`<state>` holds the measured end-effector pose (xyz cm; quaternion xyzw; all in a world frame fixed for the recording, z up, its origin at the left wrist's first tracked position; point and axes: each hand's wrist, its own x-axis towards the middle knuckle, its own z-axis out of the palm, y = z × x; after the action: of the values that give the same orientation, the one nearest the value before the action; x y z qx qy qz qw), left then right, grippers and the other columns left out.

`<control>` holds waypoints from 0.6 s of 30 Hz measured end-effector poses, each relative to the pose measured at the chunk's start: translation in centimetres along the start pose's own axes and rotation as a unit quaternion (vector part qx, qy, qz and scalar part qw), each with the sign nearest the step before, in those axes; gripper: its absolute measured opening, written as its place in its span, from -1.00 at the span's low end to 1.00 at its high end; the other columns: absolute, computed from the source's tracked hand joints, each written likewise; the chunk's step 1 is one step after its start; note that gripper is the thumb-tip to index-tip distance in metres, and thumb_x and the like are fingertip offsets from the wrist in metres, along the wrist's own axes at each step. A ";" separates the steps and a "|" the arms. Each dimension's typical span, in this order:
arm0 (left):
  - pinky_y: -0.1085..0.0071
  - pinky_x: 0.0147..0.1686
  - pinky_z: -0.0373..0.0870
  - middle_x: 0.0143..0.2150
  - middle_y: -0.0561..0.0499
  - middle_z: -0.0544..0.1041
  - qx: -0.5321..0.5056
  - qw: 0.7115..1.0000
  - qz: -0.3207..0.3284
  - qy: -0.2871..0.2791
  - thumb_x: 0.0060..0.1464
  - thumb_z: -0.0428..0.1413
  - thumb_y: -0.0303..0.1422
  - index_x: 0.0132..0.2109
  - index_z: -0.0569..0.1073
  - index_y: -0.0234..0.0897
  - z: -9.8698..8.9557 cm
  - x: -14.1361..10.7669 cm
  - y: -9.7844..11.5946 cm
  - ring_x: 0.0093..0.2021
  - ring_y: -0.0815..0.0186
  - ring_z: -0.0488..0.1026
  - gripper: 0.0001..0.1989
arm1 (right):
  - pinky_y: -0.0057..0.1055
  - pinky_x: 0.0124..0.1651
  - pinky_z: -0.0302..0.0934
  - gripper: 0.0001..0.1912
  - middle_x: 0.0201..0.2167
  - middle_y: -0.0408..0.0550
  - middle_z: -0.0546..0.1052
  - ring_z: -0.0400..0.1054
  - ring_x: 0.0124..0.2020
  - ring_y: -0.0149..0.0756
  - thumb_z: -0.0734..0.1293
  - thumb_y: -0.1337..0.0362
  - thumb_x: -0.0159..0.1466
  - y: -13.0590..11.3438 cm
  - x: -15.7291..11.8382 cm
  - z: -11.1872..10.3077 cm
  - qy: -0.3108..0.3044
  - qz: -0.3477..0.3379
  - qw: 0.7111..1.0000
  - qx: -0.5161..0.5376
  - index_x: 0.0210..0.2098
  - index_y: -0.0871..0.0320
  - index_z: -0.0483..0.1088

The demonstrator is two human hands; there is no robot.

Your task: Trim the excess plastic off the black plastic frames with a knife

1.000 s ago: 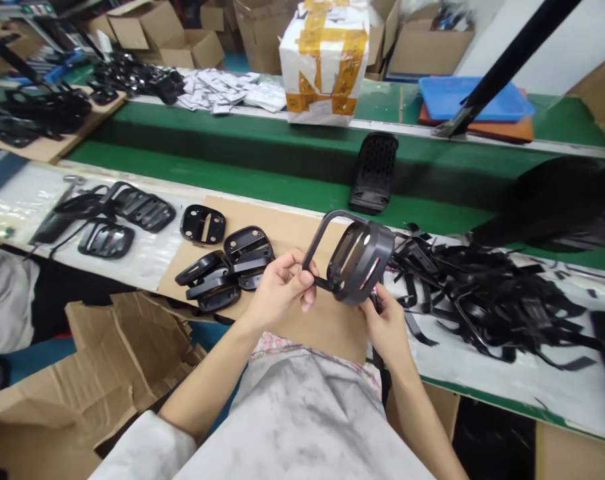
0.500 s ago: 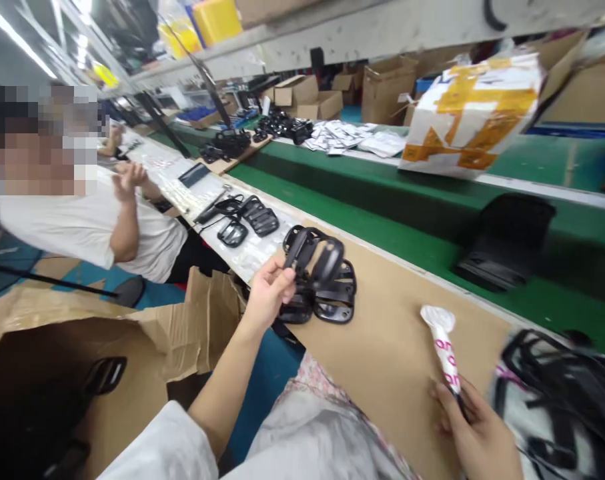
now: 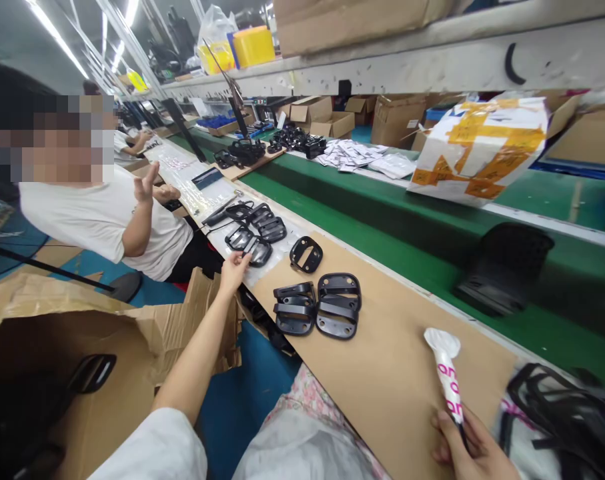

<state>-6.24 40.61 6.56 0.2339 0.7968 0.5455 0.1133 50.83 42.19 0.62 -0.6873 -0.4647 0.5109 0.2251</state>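
Note:
My left hand [image 3: 236, 272] reaches far out to the left, its fingers pinched on the edge of a black oval part [image 3: 260, 254] among similar parts on the plastic-covered bench. My right hand [image 3: 469, 443] grips a tool wrapped in white film with pink letters [image 3: 449, 383], its padded white end pointing up. Between the hands, black slotted frames [image 3: 339, 305] lie in a group on the brown board [image 3: 382, 360]. One single black frame [image 3: 306, 255] rests a little behind them.
A cardboard box [image 3: 132, 400] with black parts is at lower left. Beyond the board runs a green conveyor [image 3: 407, 247] carrying a black part [image 3: 505, 267] and a taped white box [image 3: 482, 150]. A person in a white shirt [image 3: 97, 213] sits at left; black straps [image 3: 567, 413] lie at right.
My left hand has moved away left from the grouped frames to the farther parts. The black part it held now lies on the bench. My right hand keeps its grip on the wrapped tool.

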 end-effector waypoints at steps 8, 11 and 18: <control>0.36 -0.12 0.37 -0.29 0.04 0.52 0.137 0.987 0.076 0.042 0.20 0.15 -0.22 0.11 0.46 -0.29 0.8 -0.2 3.6 -0.26 0.24 0.48 -0.61 | -0.29 -0.46 0.39 -0.16 -0.42 0.00 0.66 0.49 -0.55 -0.14 0.34 -0.32 0.25 0.7 -1.1 0.1 0.035 -0.085 0.991 -0.096 0.22 0.24 0.54; 0.36 -0.18 0.43 -0.26 -0.03 0.60 0.190 0.971 0.104 -0.102 0.28 0.03 -0.19 0.03 0.55 -0.29 2.8 -1.0 4.9 -0.30 0.24 0.54 -0.65 | -0.21 -0.28 0.48 -0.40 -0.28 0.09 0.64 0.57 -0.35 -0.05 0.30 -0.14 0.34 -0.3 -1.4 0.5 0.070 -0.223 0.962 -0.142 0.06 0.19 0.63; 0.37 -0.33 0.41 -0.48 0.00 0.57 0.258 0.924 0.086 -0.268 0.04 0.24 -0.25 -0.18 0.55 -0.30 8.7 0.6 6.9 -0.43 0.12 0.56 -0.76 | 0.05 0.15 0.42 -0.52 -0.03 0.17 0.58 0.51 0.04 0.10 0.20 0.15 0.45 -3.2 -2.0 2.1 0.058 -0.279 0.940 -0.189 0.21 0.16 0.55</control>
<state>-1.29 50.04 9.65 0.4602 0.8269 0.2455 0.2104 47.53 41.62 3.37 -0.5883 -0.7118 0.2898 0.2514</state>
